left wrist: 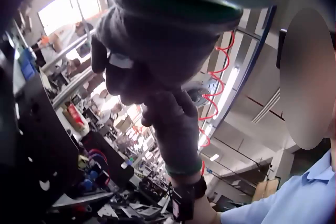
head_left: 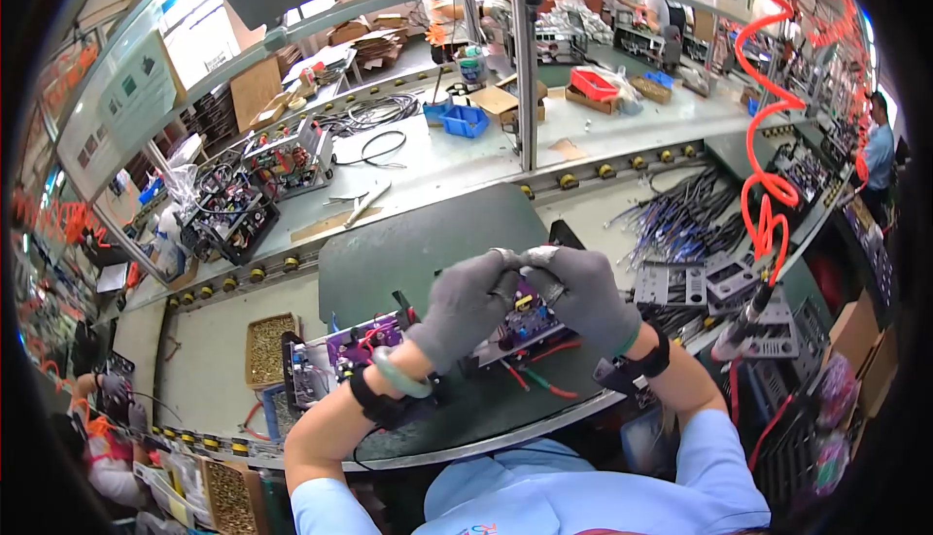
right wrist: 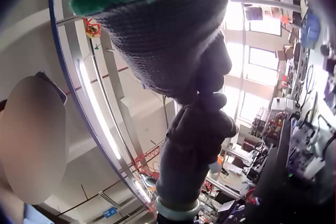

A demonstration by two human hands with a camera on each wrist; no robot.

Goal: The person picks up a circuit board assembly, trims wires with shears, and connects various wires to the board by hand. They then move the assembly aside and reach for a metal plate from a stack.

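Both hands wear grey knit gloves and meet at the fingertips above the bench's dark green mat. The left hand has its fingers bent toward the right hand, whose fingers bend back to meet them. Whitish coverings show on fingertips of both. Whether something small is pinched between them, I cannot tell. Below and partly hidden by the hands lies a circuit board assembly with blue and yellow parts and red and green leads. A purple circuit board sits left of it, near the left forearm. In the left wrist view the right hand touches the left's fingers.
A tray of small metal parts stands at left. On the right are bundled cables, grey metal panels and a power driver on a red coiled hose. Behind runs a raised shelf with an open electronic unit and blue bins.
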